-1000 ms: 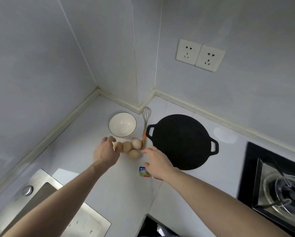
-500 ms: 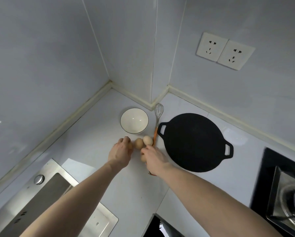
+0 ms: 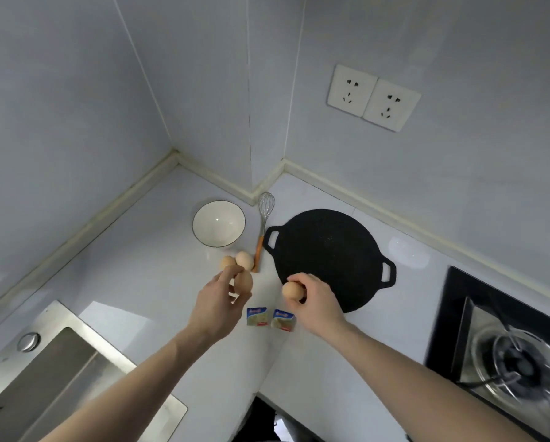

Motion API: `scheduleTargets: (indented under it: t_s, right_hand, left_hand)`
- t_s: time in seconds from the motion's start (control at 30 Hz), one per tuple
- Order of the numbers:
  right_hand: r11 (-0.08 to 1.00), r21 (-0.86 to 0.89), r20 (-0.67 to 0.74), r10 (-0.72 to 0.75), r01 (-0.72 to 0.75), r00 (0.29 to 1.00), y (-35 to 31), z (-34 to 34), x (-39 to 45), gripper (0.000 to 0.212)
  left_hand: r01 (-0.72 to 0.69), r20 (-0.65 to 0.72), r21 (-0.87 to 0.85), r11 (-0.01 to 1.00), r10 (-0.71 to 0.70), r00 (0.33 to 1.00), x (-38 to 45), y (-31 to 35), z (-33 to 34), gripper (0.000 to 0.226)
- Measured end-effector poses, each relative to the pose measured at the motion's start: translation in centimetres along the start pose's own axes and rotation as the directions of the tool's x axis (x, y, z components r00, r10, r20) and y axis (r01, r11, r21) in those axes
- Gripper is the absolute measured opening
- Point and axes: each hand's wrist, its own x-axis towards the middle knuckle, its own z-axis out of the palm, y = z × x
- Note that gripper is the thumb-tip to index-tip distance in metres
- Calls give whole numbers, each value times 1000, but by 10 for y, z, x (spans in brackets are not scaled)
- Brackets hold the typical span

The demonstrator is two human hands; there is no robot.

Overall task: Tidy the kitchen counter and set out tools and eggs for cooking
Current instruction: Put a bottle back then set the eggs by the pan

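Since half a second ago both hands have lifted away from the egg cluster, each carrying one egg off with it. The left hand pinches an egg between thumb and fingertips, just in front of the two eggs left on the tabletop; the right hand curls its fingers round another egg over the near edge of the pan. The resting pair lies in front of the bowl, touching each other and close against the orange handle of the whisk, which lies between bowl and pan. With the right hand gone, two small foil packets show side by side on the tabletop near the pan's front edge. The risk, as I judge it, is breakage: both grips are light fingertip holds on smooth round shells, so a slip or a hard set-down on the stone would crack one, and the loose pair could roll if the whisk handle is nudged. The packets carry a blue band with a small white logo and a red patch beneath, but the print is too small to read. No other writing is legible.
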Motion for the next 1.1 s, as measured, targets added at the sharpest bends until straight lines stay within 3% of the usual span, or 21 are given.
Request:
scheduleTargets:
  t_s: [0.2, 0.47, 0.7, 1.1]
  right_hand:
    - [975, 142, -198, 197, -171, 960, 72, -80, -16, 46]
    - [911, 248, -311, 398, -331, 863, 149, -149, -6, 36]
    - [901, 210, -345, 432, -380, 833, 201, -179, 33, 37]
    - [926, 159, -383, 378, -343, 843, 255, -187, 99, 22]
  left_hand:
    - [-241, 180, -16, 970, 240, 954, 41, 107, 52, 49]
    - [-389, 326, 44, 920, 355, 876, 90, 205, 134, 49]
    - [-438, 350, 174, 882, 360, 865, 143, 237, 199, 43]
    - [-411, 296, 212, 887, 342, 892, 190, 257, 272, 39]
